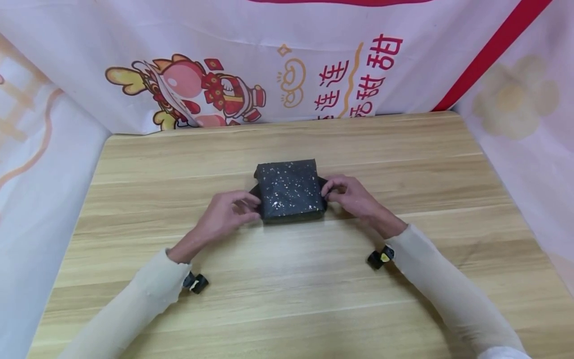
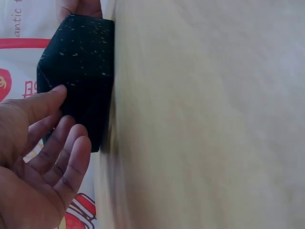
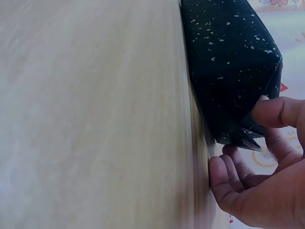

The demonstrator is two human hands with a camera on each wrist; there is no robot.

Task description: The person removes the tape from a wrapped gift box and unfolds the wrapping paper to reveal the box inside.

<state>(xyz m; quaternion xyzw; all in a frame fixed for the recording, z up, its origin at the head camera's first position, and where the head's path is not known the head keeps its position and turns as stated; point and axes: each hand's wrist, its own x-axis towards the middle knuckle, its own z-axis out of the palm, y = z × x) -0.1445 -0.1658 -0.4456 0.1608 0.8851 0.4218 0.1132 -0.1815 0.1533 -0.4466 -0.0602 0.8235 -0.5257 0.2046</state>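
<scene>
A box wrapped in black paper (image 1: 290, 189) with white and gold specks lies flat on the wooden table. Loose paper flaps stick out at its left and right ends. My left hand (image 1: 229, 212) is at the left end; in the left wrist view its thumb (image 2: 55, 98) touches the folded paper near the corner and its other fingers are loosely bent beside the dark flap (image 2: 88, 119). At the right end, my right hand (image 1: 352, 197) pinches the paper flap (image 3: 238, 136) between thumb and index finger, while its other fingers curl below.
The wooden table (image 1: 287, 294) has a back edge against a white printed cloth (image 1: 269, 30) with a red cartoon figure and red characters. White cloth also hangs at the left and right sides. A small black camera (image 1: 197, 283) hangs at the left sleeve, another (image 1: 376, 259) at the right.
</scene>
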